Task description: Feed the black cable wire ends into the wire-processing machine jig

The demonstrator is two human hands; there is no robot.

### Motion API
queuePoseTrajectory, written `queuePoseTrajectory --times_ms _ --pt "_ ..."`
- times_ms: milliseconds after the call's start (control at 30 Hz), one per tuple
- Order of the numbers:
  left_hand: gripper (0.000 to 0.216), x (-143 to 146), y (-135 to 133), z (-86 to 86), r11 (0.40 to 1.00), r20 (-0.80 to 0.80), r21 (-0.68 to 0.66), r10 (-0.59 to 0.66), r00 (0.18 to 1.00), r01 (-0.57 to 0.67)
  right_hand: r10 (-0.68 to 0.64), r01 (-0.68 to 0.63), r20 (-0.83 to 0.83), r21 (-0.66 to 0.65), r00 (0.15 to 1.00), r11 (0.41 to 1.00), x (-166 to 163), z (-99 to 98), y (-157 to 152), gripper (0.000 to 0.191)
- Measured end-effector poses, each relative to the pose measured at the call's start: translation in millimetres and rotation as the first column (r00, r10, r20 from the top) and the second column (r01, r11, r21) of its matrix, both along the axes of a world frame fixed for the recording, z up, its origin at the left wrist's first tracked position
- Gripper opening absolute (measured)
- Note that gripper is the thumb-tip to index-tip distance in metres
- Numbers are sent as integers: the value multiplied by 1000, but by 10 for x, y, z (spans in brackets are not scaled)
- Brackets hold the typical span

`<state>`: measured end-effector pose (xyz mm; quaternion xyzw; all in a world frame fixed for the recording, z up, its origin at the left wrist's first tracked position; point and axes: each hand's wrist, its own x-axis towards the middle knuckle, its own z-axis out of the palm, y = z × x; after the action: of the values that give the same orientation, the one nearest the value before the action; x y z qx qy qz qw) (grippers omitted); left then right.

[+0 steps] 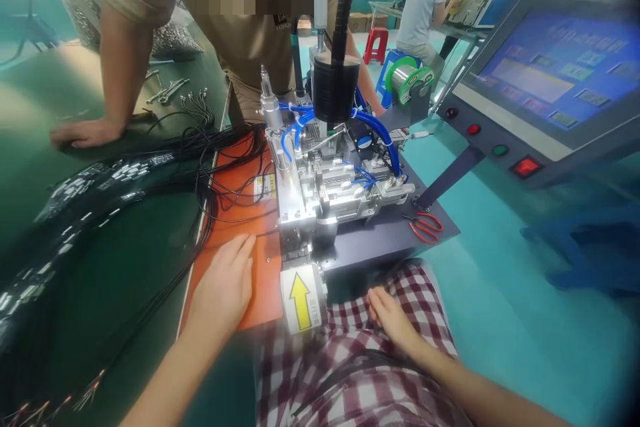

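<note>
My left hand (225,283) lies flat, palm down, on the orange mat (235,203) at the front of the bench, fingers stretched toward the machine; it holds nothing. My right hand (393,317) rests on my checked lap (345,353) below the bench edge, fingers loosely together, nothing in it. Between the hands a white block with a yellow arrow (301,299) sticks out from the metal machine (325,180) with blue hoses. A bundle of black cables (100,193) runs across the green table to the left of my left hand.
Another person leans over the table opposite, one hand (85,133) pressed flat on the green surface. Red scissors (426,227) lie on the dark base plate right of the machine. A touch-screen console (550,80) with red and green buttons stands at the right. Farther back someone sits at another bench.
</note>
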<state>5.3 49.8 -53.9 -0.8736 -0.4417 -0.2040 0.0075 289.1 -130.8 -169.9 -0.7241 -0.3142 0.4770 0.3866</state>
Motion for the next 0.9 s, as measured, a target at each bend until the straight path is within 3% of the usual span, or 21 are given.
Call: queuePoseTrajectory --times_ms 200,400,500,900 --pt "47 20 20 29 996 -8 -78 32 999 -32 58 -59 -32 -24 998 998 -42 -119 -88 56" --pt "47 53 -53 55 995 -22 -74 59 998 -61 157 -160 -73 -35 985 987 -67 -247 -181 64" --pt "47 57 -79 61 994 -30 -83 70 997 -72 78 -81 -71 -45 994 996 -59 -310 -188 62" --pt "42 88 -171 152 985 56 -167 47 997 -37 95 -96 -42 -38 995 995 -88 -93 -110 59"
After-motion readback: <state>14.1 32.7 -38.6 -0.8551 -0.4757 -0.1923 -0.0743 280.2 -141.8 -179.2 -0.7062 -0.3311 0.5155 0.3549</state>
